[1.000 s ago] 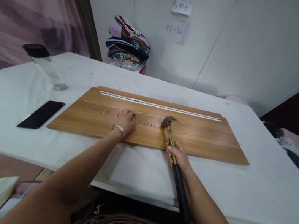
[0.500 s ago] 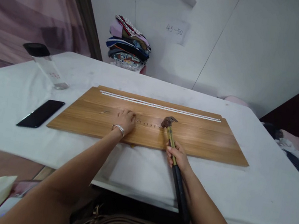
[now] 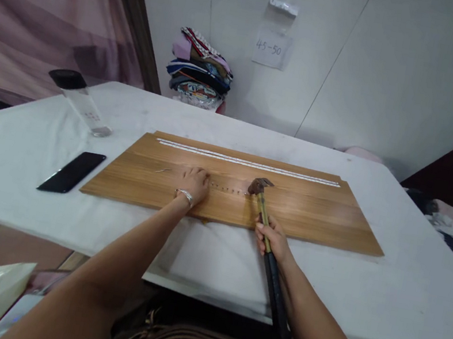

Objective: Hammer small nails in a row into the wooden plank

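Note:
A wooden board (image 3: 302, 209) lies on the white-covered table, with two white measuring strips (image 3: 249, 163) along its far side. A row of several small nails (image 3: 227, 189) stands across its middle. My left hand (image 3: 196, 183), wearing a bracelet, rests on the board at the left end of that row. Its fingers are curled and bunched, and whatever may be under them is hidden. My right hand (image 3: 273, 237) grips a hammer (image 3: 262, 206) by the handle, its head over the row's right end. A few loose nails (image 3: 163, 170) lie left of my left hand.
A black phone (image 3: 72, 172) and a clear bottle with a black lid (image 3: 84, 103) are on the table at the left. Folded clothes (image 3: 202, 72) are stacked beyond the far edge. A paper reading 45-50 (image 3: 271, 49) hangs on the wall.
The whole view has shifted slightly, so things appear a little further right. Both hands and the hammer keep nearly the same places relative to the board.

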`<state>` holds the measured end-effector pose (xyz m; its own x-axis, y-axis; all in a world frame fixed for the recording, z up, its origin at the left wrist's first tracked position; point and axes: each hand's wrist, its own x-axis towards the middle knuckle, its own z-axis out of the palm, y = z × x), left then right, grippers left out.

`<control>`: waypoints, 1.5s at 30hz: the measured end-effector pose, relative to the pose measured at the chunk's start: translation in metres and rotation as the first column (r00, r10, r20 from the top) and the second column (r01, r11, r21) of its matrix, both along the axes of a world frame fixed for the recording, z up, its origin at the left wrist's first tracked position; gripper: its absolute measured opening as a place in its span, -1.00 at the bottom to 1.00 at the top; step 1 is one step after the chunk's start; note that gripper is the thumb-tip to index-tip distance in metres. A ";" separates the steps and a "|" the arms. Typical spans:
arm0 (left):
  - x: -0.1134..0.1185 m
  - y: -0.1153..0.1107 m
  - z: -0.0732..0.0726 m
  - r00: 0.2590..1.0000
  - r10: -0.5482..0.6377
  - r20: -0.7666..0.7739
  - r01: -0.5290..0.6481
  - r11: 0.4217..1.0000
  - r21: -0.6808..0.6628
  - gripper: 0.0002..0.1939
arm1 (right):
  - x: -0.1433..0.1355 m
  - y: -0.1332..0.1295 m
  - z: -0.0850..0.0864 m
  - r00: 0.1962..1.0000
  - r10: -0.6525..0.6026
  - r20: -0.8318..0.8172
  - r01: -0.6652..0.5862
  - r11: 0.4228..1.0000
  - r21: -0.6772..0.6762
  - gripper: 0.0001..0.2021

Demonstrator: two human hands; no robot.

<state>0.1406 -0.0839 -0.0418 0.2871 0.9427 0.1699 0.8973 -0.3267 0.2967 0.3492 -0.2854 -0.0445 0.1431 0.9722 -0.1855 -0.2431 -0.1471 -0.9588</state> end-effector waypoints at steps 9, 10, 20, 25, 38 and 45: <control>0.000 -0.001 0.003 1.000 -0.002 0.002 0.002 1.000 -0.017 -0.65 | 0.000 0.001 -0.001 1.000 0.014 -0.007 -0.014 1.000 0.008 -0.61; 0.000 -0.002 0.004 1.000 -0.003 0.002 0.003 1.000 -0.018 -0.65 | 0.000 0.001 0.000 1.000 0.020 -0.003 -0.020 1.000 0.006 -0.61; 0.001 -0.004 0.007 1.000 -0.005 -0.005 0.005 1.000 -0.025 -0.65 | -0.001 0.001 0.002 1.000 0.017 -0.008 -0.017 1.000 0.001 -0.62; 0.001 -0.004 0.007 1.000 -0.002 0.001 0.002 1.000 -0.025 -0.65 | -0.001 0.001 0.002 1.000 0.008 -0.011 -0.008 1.000 -0.004 -0.61; 0.001 -0.004 0.008 1.000 -0.008 -0.008 0.007 1.000 -0.019 -0.65 | 0.000 0.001 0.002 1.000 -0.012 -0.019 0.012 1.000 0.008 -0.61; 0.001 -0.001 0.003 1.000 -0.003 -0.006 0.003 1.000 -0.008 -0.65 | 0.001 0.002 0.001 1.000 0.000 -0.031 0.000 1.000 0.024 -0.62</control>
